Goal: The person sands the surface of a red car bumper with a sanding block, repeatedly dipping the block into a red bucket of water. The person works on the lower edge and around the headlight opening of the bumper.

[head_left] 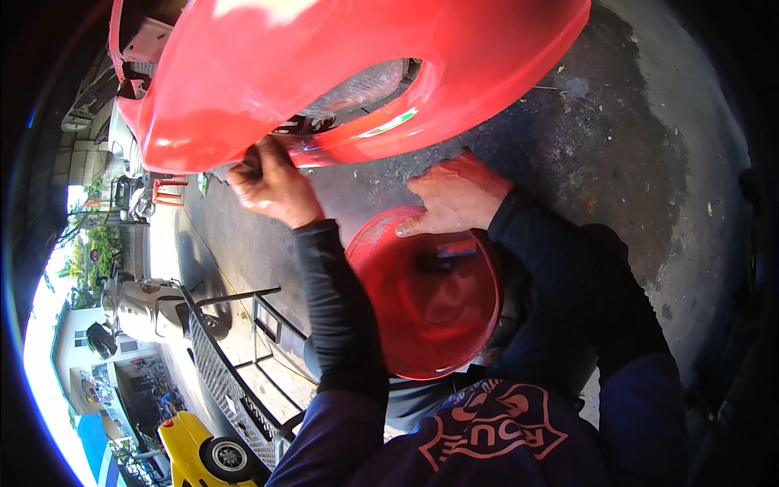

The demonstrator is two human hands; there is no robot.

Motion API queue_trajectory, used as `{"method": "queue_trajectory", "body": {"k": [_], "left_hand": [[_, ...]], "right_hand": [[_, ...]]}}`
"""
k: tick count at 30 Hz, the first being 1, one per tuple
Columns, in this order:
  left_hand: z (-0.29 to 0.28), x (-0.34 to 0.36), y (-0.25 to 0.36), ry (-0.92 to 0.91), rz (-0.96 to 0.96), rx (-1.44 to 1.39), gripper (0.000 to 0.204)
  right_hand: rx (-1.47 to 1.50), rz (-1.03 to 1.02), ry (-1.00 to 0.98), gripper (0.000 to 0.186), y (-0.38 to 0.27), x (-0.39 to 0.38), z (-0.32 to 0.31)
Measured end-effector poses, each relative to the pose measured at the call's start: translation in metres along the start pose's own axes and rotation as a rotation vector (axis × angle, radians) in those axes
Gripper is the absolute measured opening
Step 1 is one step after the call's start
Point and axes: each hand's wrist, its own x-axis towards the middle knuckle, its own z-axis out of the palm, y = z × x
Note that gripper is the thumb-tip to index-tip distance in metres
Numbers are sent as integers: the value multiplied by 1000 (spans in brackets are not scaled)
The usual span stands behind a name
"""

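A large glossy red car body panel (219,97), with a long oval opening, fills the top of the head view. Up against its lower edge is my left hand (278,188), fingers pinched together; a small dark thing seems to be between them, too hidden to name. My right hand (461,195) grips the rim of a red bucket (479,345), thumb over the inner side and fingers outside. The bucket tilts its mouth toward me, in front of my body. Inside it shows a small blue object (457,249) and what looks like liquid.
A stained concrete floor (673,162) stretches to the right. At left stand a black metal frame with mesh (223,377), a pale scooter (142,311) and a red plastic stool (168,193). A yellow vehicle (185,442) is at the lower left. A thin yellow cord (230,282) crosses the floor.
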Motion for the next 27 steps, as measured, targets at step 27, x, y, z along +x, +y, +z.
{"method": "queue_trajectory", "body": {"k": [27], "left_hand": [[-54,-73,53,-109,-1053,-351,18]], "right_hand": [[1031,-49,88,51,-45,22,50]]}}
